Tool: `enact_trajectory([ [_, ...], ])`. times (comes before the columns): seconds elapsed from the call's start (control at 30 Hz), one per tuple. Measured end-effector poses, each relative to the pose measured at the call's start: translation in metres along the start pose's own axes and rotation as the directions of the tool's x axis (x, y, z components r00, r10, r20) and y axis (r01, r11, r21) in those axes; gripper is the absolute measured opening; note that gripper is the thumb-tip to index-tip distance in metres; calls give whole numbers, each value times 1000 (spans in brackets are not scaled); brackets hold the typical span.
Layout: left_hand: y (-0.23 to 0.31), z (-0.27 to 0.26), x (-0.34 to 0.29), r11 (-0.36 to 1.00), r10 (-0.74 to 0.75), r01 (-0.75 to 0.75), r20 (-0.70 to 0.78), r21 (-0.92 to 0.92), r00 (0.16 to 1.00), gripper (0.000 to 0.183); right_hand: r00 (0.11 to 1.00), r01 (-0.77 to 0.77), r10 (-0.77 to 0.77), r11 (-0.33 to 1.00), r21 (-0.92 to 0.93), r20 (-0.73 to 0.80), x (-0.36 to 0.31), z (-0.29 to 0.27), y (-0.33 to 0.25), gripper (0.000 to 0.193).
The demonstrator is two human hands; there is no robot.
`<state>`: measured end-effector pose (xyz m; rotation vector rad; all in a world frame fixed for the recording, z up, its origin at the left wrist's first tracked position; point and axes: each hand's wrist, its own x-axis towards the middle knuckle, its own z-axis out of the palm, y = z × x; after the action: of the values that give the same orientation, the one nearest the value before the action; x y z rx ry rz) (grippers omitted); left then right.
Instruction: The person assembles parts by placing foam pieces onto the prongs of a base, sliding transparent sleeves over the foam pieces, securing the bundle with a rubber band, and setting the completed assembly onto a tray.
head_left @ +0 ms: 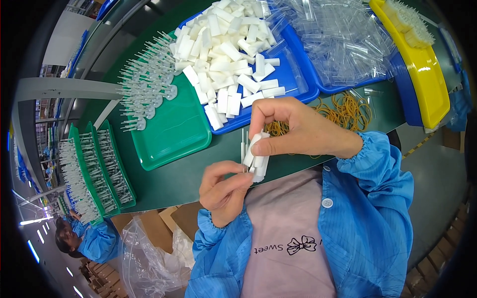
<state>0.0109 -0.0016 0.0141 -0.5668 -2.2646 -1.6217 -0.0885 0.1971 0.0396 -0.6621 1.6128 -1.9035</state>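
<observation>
My right hand (298, 131) is closed round several white foam-like blocks (260, 169), thumb on top of them. From the left, my left hand (226, 191) pinches at the blocks' near side, by the lower ends of thin whitish rods (243, 149) that stand up beside them. What lies between its fingertips is partly hidden. Just beyond my hands, loose blocks of the same white kind (228, 102) are heaped in a blue tray (218, 130). Tan rubber bands (354, 111) lie on the table behind my right wrist.
Left of the blue tray, a green tray (174, 141) bears rows of thin rods on clear round bases (154, 94). Green racks of similar rods (94, 174) stand farther left. Clear plastic pieces (343, 44) fill another blue tray; a yellow tray (427, 84) sits far right. A co-worker (94, 241) is lower left.
</observation>
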Motion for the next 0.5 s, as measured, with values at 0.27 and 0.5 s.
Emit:
enact_trajectory([
  [0.27, -11, -1, -7, 981, 128, -101, -160, 168, 979, 53, 998, -49, 46, 997, 66, 45, -5, 14, 6, 18],
  [0.5, -14, 8, -16, 940, 333, -304, -217, 156, 918, 74, 991, -118, 108, 981, 154, 76, -4, 20, 8, 19],
])
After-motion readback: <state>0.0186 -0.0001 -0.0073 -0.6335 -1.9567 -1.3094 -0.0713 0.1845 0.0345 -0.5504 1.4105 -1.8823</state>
